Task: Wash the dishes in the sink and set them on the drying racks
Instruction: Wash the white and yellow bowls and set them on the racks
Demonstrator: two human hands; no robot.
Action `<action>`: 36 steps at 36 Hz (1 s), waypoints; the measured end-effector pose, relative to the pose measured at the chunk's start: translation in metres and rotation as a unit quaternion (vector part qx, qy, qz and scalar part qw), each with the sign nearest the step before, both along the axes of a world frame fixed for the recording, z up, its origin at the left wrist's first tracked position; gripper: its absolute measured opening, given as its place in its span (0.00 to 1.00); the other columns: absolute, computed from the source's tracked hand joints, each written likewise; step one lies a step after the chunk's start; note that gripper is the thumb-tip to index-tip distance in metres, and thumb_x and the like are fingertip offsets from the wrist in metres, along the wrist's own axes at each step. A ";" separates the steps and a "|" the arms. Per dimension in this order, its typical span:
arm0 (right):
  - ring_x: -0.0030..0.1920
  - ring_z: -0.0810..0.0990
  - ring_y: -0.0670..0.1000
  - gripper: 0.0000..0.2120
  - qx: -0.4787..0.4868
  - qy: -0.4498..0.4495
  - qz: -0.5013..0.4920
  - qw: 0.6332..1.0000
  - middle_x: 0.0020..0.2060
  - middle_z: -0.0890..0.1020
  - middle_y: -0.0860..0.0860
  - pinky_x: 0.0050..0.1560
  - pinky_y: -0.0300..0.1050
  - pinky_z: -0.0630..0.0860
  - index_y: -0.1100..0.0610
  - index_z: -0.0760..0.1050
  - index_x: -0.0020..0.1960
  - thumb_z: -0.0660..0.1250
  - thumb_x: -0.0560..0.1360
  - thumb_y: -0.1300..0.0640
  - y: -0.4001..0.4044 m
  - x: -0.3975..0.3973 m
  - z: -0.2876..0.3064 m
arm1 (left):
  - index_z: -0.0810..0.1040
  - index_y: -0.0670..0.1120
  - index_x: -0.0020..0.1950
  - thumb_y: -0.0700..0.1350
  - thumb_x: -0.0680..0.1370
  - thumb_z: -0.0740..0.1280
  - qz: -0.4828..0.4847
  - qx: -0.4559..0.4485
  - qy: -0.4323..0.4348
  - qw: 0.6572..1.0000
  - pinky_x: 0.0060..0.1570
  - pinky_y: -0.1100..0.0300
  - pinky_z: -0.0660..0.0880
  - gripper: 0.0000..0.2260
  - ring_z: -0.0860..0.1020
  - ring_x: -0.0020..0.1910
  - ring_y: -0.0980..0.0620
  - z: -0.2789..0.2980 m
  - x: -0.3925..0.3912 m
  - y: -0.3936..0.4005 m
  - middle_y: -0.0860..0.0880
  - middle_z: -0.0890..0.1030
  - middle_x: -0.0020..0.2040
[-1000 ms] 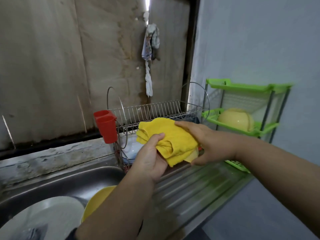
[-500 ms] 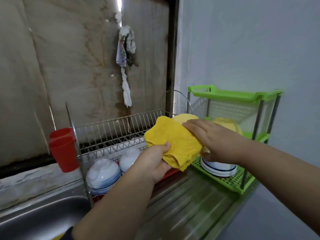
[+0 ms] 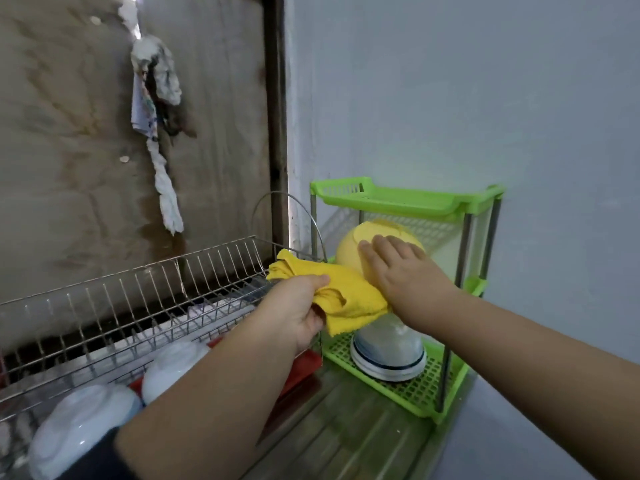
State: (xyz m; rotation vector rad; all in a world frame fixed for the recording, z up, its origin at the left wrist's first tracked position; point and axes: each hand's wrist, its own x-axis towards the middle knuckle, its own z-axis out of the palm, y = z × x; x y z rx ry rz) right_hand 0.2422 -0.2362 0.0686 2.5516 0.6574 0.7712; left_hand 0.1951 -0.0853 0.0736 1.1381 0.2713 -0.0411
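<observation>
Right hand (image 3: pixel 398 271), fingers spread flat, setting yellow bowl (image 3: pixel 356 244) upside down on green rack (image 3: pixel 408 202), middle shelf. Left hand (image 3: pixel 298 306) gripping yellow cloth (image 3: pixel 349 289). White bowls (image 3: pixel 173 365) already drying in wire rack (image 3: pixel 138 292). Sink out of view; remaining dishes unknown.

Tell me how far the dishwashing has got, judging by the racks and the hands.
Done: white bowls sit upside down in the wire rack, and a blue-rimmed bowl on the green rack bottom shelf. In hand: the right hand is setting a yellow bowl onto the middle shelf while the left hand grips the yellow cloth. Left: unknown; the sink is out of view.
</observation>
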 end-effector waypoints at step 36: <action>0.74 0.53 0.59 0.39 0.128 0.215 -0.092 0.964 0.74 0.53 0.57 0.69 0.50 0.62 0.56 0.44 0.78 0.65 0.76 0.61 -0.001 0.044 -0.003 | 0.69 0.43 0.52 0.36 0.79 0.61 0.024 0.017 0.015 0.999 0.51 0.45 0.74 0.04 0.76 0.40 0.43 -0.022 0.061 -0.005 0.42 0.76 0.41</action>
